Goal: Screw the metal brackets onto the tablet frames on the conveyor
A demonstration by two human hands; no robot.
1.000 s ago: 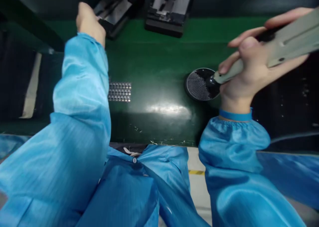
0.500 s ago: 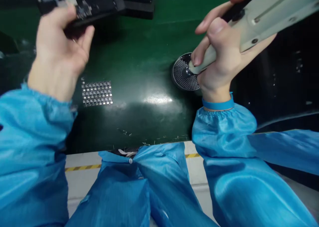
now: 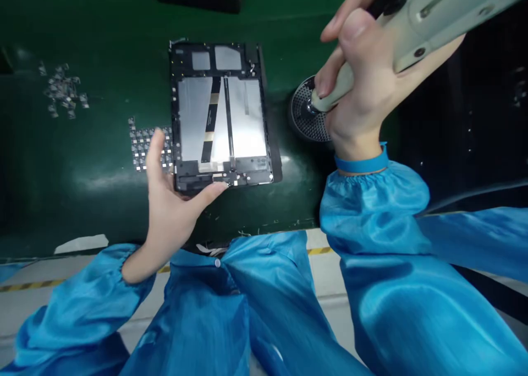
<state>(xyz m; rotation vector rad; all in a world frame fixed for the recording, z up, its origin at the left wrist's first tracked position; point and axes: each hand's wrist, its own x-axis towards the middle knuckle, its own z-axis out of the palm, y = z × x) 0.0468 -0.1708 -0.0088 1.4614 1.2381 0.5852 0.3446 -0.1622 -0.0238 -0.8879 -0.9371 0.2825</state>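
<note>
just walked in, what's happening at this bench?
A person in blue smock sleeves works at a green mat. The left hand steadies the near edge of an opened black tablet frame with silver shield plates, which lies flat. The right hand grips a beige electric screwdriver, its tip down in a round black perforated screw dish. Small grey parts lie beside the tablet.

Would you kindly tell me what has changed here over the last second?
The left hand brought the open tablet frame from the far edge down onto the green mat and now steadies its near corner. The right hand still grips the electric screwdriver over the round screw dish.
</note>
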